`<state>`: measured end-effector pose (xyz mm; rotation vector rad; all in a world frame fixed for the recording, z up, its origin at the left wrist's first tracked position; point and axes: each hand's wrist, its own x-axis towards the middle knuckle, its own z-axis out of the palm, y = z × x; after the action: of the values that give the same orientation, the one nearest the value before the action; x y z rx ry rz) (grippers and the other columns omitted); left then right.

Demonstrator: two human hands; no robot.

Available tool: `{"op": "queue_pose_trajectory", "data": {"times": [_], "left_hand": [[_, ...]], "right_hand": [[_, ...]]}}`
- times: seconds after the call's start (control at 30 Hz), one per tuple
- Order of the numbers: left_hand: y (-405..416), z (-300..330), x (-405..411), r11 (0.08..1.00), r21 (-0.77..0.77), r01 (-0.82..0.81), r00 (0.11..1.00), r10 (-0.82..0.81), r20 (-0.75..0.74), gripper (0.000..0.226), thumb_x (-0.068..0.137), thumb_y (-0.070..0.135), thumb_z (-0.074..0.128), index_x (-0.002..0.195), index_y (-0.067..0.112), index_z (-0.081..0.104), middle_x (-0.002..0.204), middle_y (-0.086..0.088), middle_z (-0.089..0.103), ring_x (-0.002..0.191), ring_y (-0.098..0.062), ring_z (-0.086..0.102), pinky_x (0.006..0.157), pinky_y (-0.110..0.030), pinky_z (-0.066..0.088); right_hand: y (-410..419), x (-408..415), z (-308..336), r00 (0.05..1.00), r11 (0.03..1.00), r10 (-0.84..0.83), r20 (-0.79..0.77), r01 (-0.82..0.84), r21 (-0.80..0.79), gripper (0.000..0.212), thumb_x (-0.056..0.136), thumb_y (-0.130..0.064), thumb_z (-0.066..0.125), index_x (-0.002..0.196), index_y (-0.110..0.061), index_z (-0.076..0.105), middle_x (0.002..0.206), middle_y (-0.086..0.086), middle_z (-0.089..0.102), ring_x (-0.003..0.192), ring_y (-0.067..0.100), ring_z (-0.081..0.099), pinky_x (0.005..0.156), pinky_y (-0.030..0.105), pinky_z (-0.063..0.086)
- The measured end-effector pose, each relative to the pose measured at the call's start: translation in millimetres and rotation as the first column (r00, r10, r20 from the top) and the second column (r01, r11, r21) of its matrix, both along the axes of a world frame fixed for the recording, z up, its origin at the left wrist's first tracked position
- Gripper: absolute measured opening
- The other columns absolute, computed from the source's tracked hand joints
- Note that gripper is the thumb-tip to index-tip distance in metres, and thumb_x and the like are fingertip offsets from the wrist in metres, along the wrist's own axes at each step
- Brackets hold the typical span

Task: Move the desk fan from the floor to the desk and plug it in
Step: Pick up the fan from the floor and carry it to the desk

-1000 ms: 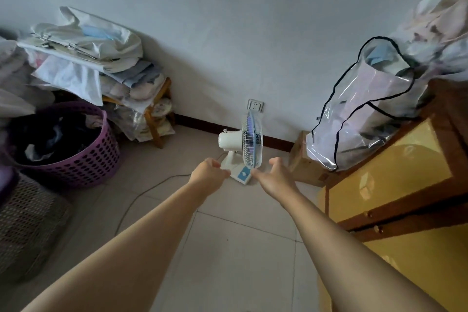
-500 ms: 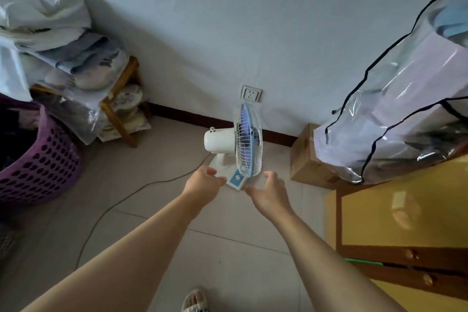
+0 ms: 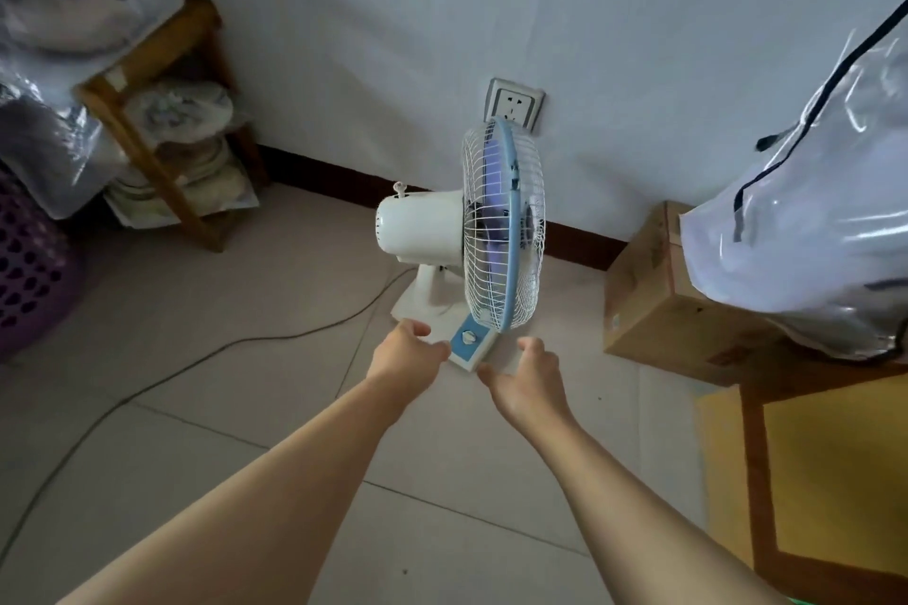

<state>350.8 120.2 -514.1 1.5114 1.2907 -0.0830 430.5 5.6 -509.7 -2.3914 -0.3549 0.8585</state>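
Note:
A white desk fan [image 3: 471,236] with a blue-rimmed wire cage stands on the tiled floor near the wall, its cage facing right. My left hand [image 3: 408,351] holds the left side of its base, thumb on top. My right hand [image 3: 523,371] curls around the base's right front corner beside the blue control panel [image 3: 469,341]. The fan's grey cord [image 3: 245,344] trails left across the floor. A wall socket [image 3: 513,106] sits just behind the fan's cage. The yellow and brown desk [image 3: 810,481] stands at the right edge.
A cardboard box [image 3: 653,300] sits on the floor right of the fan, with a clear plastic bag [image 3: 806,211] of bedding on the desk above it. A wooden shelf [image 3: 147,152] with stacked items and a purple basket [image 3: 29,270] stand at the left.
I have come closer to the fan and my view has dropped. Both hands reached forward from open in the air to closing on the fan's base.

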Motion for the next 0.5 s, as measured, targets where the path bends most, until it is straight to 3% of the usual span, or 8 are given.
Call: {"op": "queue_pose_trajectory", "data": {"times": [0.13,0.23,0.37,0.5], "left_hand": [[1.2,-82.9,14.2,1.0,0.018,-0.014,0.999,0.013,0.036,0.045,0.084,0.028,0.06,0.127,0.019,0.05,0.106,0.002,0.056,0.091,-0.017,0.054,0.075,-0.027,0.041],[2.8,-133.7,21.3,0.999,0.049,-0.01,0.999,0.007,0.049,0.047,0.083,0.03,0.061,0.128,0.021,0.05,0.116,-0.001,0.059,0.09,-0.017,0.054,0.072,-0.027,0.04],[6.3,-193.8,29.3,0.996,0.084,-0.002,0.997,-0.005,0.082,0.049,0.082,0.031,0.06,0.129,0.021,0.049,0.113,-0.001,0.057,0.079,-0.012,0.053,0.061,-0.023,0.038],[13.4,-238.6,42.6,0.994,0.111,0.017,0.992,-0.03,0.121,0.049,0.083,0.03,0.06,0.13,0.019,0.048,0.122,-0.004,0.057,0.08,-0.013,0.052,0.059,-0.023,0.037]], "right_hand": [[3.3,11.4,-80.1,1.0,1.0,0.003,0.014,-0.003,0.015,0.065,0.081,-0.032,0.067,0.134,-0.008,0.037,0.134,0.016,0.04,0.124,0.031,0.044,0.091,0.029,0.038],[8.2,17.2,-128.1,0.999,1.0,0.002,0.039,-0.002,0.021,0.067,0.081,-0.033,0.066,0.135,-0.009,0.036,0.135,0.016,0.04,0.125,0.032,0.043,0.097,0.034,0.039],[17.0,24.0,-185.2,0.996,0.999,-0.011,0.087,0.008,0.035,0.066,0.08,-0.033,0.067,0.133,-0.008,0.037,0.134,0.017,0.042,0.123,0.034,0.045,0.098,0.037,0.041],[24.5,31.6,-230.1,0.993,0.999,-0.007,0.117,0.003,0.04,0.068,0.081,-0.035,0.065,0.136,-0.008,0.035,0.134,0.017,0.04,0.124,0.034,0.043,0.098,0.037,0.039]]}}
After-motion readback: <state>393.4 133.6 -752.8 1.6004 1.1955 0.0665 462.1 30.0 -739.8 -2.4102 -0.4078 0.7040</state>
